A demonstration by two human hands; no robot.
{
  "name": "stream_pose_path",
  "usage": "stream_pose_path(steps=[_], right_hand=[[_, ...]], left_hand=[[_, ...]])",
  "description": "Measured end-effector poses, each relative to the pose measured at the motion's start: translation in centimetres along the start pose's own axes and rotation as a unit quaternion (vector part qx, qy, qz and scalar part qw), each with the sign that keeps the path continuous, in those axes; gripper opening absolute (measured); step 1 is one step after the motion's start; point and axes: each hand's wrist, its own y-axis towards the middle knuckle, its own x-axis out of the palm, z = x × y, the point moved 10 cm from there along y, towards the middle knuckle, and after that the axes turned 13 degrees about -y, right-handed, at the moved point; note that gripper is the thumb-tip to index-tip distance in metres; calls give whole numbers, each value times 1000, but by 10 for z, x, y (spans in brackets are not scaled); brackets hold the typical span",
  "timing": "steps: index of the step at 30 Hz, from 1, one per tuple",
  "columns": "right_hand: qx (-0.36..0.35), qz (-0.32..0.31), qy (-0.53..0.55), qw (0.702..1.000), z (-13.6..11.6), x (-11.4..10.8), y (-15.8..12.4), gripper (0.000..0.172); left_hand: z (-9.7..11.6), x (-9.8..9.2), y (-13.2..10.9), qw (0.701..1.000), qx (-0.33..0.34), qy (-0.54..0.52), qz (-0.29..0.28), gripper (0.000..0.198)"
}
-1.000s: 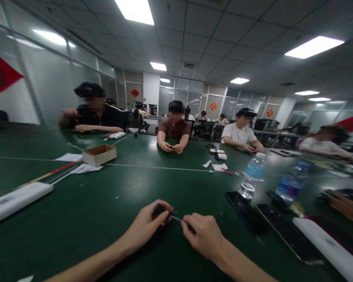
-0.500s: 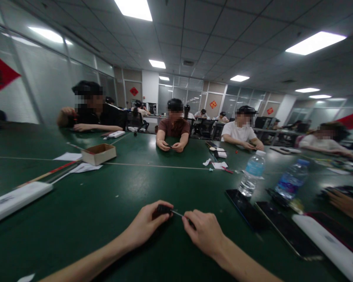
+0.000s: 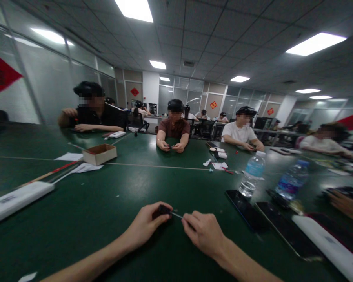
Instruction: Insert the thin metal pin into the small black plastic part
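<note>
Small black plastic piece (image 3: 164, 210), exact kind too small to tell, pinched in the narrow grip of the fingers of the left hand (image 3: 147, 225), just above the dark green surface (image 3: 106, 196). Thin silver rod (image 3: 177, 215) running sideways from that piece toward the right hand (image 3: 203, 234), its far end tucked into a narrow pinch of the right fingers, both hands close together and joined only through the rod.

Ahead of the fingers and to the right, a slim black smartphone (image 3: 246, 210) lying flat beside a second, larger black smartphone (image 3: 285, 231), with a long white rectangular case (image 3: 320, 243) alongside. Clear plastic water bottle with a white cap (image 3: 252, 175) standing upright just past the first phone, and a second bottle with a blue cap (image 3: 292, 181) further right.

Well ahead of the fingers, a small open cardboard box (image 3: 100, 154) on loose white paper sheets (image 3: 86, 168). Long white rectangular case (image 3: 17, 203) lying to the left of the fingers. At the far right edge, a co-worker's hand (image 3: 347, 205) resting over dark items. Across the surface, a seated person in a brown shirt (image 3: 173, 129) with both hands together.
</note>
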Motion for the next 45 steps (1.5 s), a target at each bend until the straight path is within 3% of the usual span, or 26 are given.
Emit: stream_pose_path(steps=[11,23,30,45], right_hand=[[-20,5,-14,1000,-4,1,-1,23],[22,24,-6,999,3,1,-1,20],[-13,13,-4,1000,-3,3,-1,22],[24,19,-1,1000,3,-2,0,22]], left_hand=[[2,-1,-1,1000,17,13,10,20],[2,1,-2,1000,13,14,7,22],[9,-1,-2,1000,22,15,16,20],[-3,0,0,997,23,-79,11,21]])
